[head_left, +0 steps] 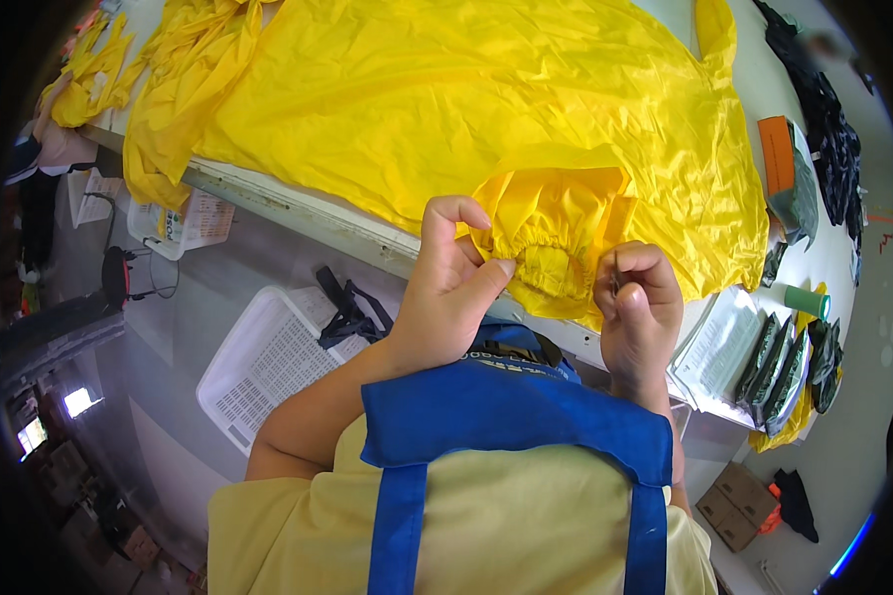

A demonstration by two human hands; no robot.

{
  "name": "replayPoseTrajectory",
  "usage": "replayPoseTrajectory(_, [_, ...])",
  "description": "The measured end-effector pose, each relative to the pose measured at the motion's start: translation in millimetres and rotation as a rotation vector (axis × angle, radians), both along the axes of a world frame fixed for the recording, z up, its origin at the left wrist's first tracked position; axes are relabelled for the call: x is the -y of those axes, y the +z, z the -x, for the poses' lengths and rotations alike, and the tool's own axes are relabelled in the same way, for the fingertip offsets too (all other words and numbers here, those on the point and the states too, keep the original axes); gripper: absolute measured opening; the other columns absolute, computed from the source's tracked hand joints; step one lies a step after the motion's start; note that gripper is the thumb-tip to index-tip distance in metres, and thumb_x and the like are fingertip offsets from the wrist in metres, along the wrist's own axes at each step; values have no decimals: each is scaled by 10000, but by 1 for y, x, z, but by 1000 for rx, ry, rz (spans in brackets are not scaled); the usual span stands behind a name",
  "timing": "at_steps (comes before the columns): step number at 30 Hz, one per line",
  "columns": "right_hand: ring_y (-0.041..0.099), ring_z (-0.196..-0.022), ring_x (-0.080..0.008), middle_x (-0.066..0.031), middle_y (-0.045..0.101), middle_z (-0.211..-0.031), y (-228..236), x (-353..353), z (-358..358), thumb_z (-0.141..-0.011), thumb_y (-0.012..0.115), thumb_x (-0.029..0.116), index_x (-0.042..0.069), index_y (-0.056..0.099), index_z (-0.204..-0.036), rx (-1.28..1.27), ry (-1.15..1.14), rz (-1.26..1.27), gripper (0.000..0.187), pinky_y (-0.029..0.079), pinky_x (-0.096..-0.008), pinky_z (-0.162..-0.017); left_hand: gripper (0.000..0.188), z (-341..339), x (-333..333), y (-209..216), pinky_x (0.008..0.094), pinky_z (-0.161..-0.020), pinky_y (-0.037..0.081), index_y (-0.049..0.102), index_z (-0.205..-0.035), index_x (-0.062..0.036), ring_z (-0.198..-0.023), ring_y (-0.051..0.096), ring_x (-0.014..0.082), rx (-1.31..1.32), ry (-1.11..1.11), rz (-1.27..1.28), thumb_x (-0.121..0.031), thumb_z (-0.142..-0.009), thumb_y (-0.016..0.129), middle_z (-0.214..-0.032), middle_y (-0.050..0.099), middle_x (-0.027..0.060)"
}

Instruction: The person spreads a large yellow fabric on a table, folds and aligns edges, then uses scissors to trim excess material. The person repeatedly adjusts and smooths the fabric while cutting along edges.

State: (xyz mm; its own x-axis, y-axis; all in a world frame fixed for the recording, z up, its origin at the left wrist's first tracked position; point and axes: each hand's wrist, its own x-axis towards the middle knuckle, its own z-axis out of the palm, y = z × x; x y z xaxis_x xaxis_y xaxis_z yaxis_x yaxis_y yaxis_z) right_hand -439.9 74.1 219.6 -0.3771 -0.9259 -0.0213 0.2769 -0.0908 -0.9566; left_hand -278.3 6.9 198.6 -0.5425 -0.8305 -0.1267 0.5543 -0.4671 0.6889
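Observation:
A large crumpled yellow garment (486,109) is spread over a white table (298,213). Its gathered elastic cuff (556,248) hangs at the near edge. My left hand (451,288) pinches the cuff's left side between thumb and forefinger. On the cuff's right side my right hand (640,307) is closed, gripping the fabric edge and a thin dark item that is too small to tell. A blue apron bib (506,416) over a pale yellow shirt fills the lower middle.
A white perforated plastic basket (263,362) with black straps (347,307) stands on the floor at left. More yellow fabric (169,99) is heaped at the table's far left. Printed papers (719,347), dark packets (784,367), a green spool (807,300) and an orange item (776,154) lie at right. Cardboard boxes (734,506) sit below.

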Motion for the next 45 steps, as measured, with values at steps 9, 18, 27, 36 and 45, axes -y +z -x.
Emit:
replayPoseTrajectory(9, [326, -594, -26, 38, 401, -731, -33, 10, 10, -756, 725, 25, 59, 463, -952, -402, -154, -164, 329, 266, -175, -535, 395, -26, 19, -15, 207, -677, 399, 343, -1224, -84, -824, 496, 66, 408, -13, 193, 41, -870, 462, -1019, 535, 76])
replayPoseTrajectory(18, [393, -1260, -345, -122, 503, -1289, -169, -11, 79, -878, 517, 87, 144, 536, -1240, -1251, 68, -484, 367, 295, -513, -1033, 227, -125, 174, -160, 305, -681, 491, 640, -1013, -1, -713, 599, 200, 1513, 170, 766, -160, -907, 518, -824, 615, 95])
replayPoseTrajectory(27, [127, -1394, -377, -74, 243, -1496, -163, -30, 56, -777, 595, 87, 346, 457, -1330, -1533, 436, -727, 626, 67, -688, -1042, 258, -49, 239, -109, 283, -761, 452, 660, -1030, -21, -838, 592, 187, 1343, -545, 470, -177, -829, 620, -928, 650, 91])
replayPoseTrajectory(36, [398, -1244, -278, -76, 479, -1313, -196, -42, 114, -868, 566, 163, 227, 513, -1298, -976, -41, -744, 438, 274, -472, -1021, 326, -117, 221, -146, 284, -689, 424, 555, -1125, -79, -756, 494, 148, 1192, -18, 345, -255, -857, 612, -894, 560, 38])
replayPoseTrajectory(45, [248, -1377, -278, -32, 319, -1482, -214, -54, 107, -906, 507, 184, 290, 442, -1368, -1581, -218, -965, 478, 189, -524, -1069, 496, -167, 182, -174, 393, -1044, 323, 486, -1289, -108, -1249, 418, 335, 2143, 90, 1259, -426, -909, 483, -1321, 483, 165])
